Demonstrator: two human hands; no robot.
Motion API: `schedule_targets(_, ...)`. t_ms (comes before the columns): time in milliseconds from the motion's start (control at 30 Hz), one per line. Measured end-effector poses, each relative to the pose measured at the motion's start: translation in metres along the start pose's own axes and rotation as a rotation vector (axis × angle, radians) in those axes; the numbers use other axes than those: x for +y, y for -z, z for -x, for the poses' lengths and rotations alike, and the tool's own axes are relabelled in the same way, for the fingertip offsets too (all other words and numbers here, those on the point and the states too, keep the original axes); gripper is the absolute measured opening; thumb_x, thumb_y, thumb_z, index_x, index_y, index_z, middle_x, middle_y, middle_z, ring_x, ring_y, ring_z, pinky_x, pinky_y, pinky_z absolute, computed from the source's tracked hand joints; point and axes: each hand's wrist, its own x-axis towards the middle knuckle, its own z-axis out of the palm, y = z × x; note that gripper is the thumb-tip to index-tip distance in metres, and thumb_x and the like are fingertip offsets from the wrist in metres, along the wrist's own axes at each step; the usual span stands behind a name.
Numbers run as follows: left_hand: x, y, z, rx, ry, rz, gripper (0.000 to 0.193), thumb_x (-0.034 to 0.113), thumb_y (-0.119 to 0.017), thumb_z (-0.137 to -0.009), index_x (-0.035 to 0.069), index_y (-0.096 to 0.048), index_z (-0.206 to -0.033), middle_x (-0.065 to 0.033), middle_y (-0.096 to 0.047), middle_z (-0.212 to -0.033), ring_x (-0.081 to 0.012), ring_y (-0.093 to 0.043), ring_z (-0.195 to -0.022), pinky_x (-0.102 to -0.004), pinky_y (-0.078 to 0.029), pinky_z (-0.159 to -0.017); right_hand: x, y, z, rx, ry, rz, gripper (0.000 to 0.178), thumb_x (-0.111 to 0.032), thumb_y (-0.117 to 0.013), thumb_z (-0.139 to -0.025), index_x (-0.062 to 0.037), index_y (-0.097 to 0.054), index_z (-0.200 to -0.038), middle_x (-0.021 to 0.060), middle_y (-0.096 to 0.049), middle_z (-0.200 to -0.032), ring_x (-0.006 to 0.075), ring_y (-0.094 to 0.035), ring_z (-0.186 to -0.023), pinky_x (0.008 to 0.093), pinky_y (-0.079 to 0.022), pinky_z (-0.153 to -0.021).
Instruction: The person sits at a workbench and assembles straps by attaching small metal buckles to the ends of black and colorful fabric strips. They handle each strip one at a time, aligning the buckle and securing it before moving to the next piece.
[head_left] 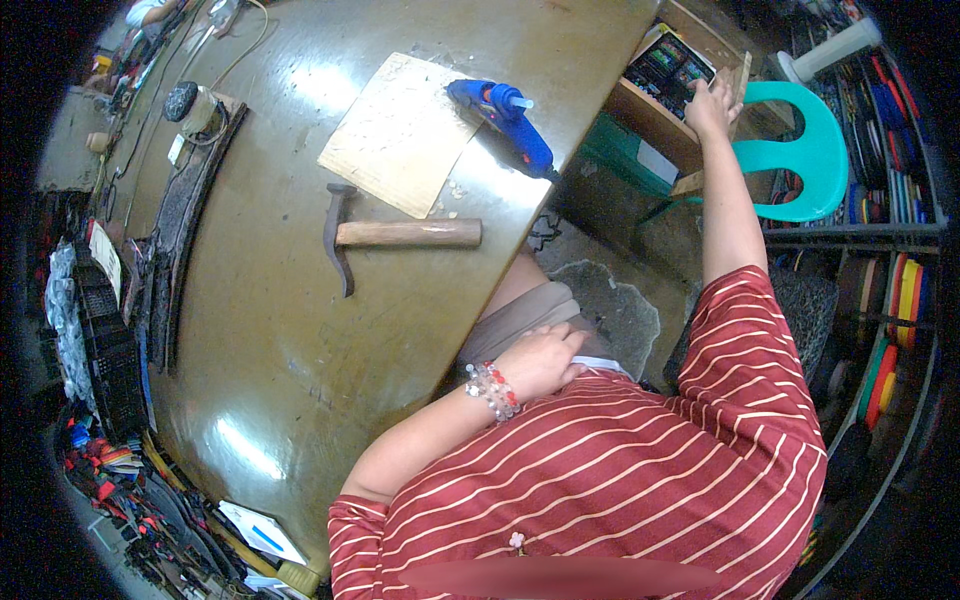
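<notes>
My left hand (543,360), with beaded bracelets at the wrist, rests on my lap by the table edge, fingers curled and nothing visible in it. My right hand (710,103) is stretched far out to the right with its fingers apart, touching the rim of a wooden box (690,125) that holds dark printed packs (668,66). On the table lie a wooden-handled claw hammer (400,233), a pale plywood board (398,132) and a blue glue gun (503,118). The gun rests partly on the board's right corner.
The olive-green tabletop (290,360) fills the left and centre. A teal plastic chair (812,150) stands beyond the box. Shelves with coloured rolls (900,290) line the right. Black trays (105,350) and small clutter run along the table's left side.
</notes>
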Motion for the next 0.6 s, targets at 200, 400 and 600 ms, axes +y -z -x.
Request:
schedule_targets(200, 0.0, 0.004, 0.0, -0.024, 0.03, 0.01, 0.046, 0.031, -0.053, -0.088, 0.003, -0.047, -0.124, -0.0189, -0.054, -0.114, -0.0356, -0.053, -0.106, -0.0429, -0.043, -0.092, -0.002, 0.016, 0.004, -0.157, 0.015, 0.025, 0.028, -0.012, -0.056, -0.078, -0.0267, -0.065, -0.1, 0.0136, -0.033, -0.142, 0.032, -0.022, -0.136, 0.0612, -0.003, -0.108)
schedule_targets(400, 0.001, 0.007, -0.001, -0.017, 0.024, 0.009, 0.045, 0.031, -0.054, -0.088, 0.004, -0.047, -0.123, -0.0191, -0.054, -0.113, -0.0358, -0.053, -0.105, -0.0431, -0.044, -0.091, 0.001, 0.0, 0.001, -0.041, 0.001, -0.026, 0.031, -0.011, -0.055, -0.078, -0.0257, -0.064, -0.104, 0.0142, -0.037, -0.139, 0.0326, -0.027, -0.134, 0.0618, -0.007, -0.107)
schedule_targets(600, -0.002, 0.003, 0.0, -0.032, 0.044, -0.032, 0.045, 0.032, -0.054, -0.087, 0.003, -0.048, -0.122, -0.0196, -0.054, -0.111, -0.037, -0.055, -0.102, -0.0441, -0.046, -0.088, 0.014, 0.0, -0.017, 0.018, -0.04, -0.095, 0.041, -0.009, -0.052, -0.079, -0.0289, -0.061, -0.113, 0.0144, -0.038, -0.138, 0.0323, -0.036, -0.128, 0.063, -0.017, -0.104)
